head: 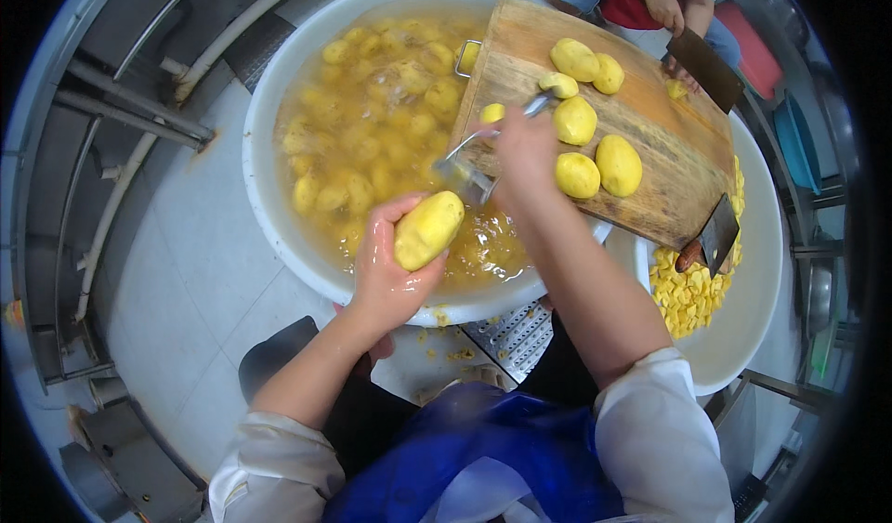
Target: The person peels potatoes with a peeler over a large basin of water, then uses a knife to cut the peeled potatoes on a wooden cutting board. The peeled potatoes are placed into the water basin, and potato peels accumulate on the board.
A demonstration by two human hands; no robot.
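My left hand (396,272) holds a peeled yellow potato (429,230) above the near side of a large white tub (268,202). In the tub, many potatoes (359,192) lie in cloudy water. Blurred by motion, my right hand (527,150) grips a metal peeler (468,174) above the left edge of a wooden cutting board (655,154). The peeler is a little above and right of the held potato, apart from it. Several peeled potatoes (619,165) rest on the board, which lies across the tub's rim.
A co-worker's hands (665,11) hold a cleaver (705,70) at the board's far right. Another cleaver (718,234) lies on its near right corner. Below it, a second white tub (752,328) holds cut potato pieces (686,300). A perforated metal plate (512,342) lies beneath my arms.
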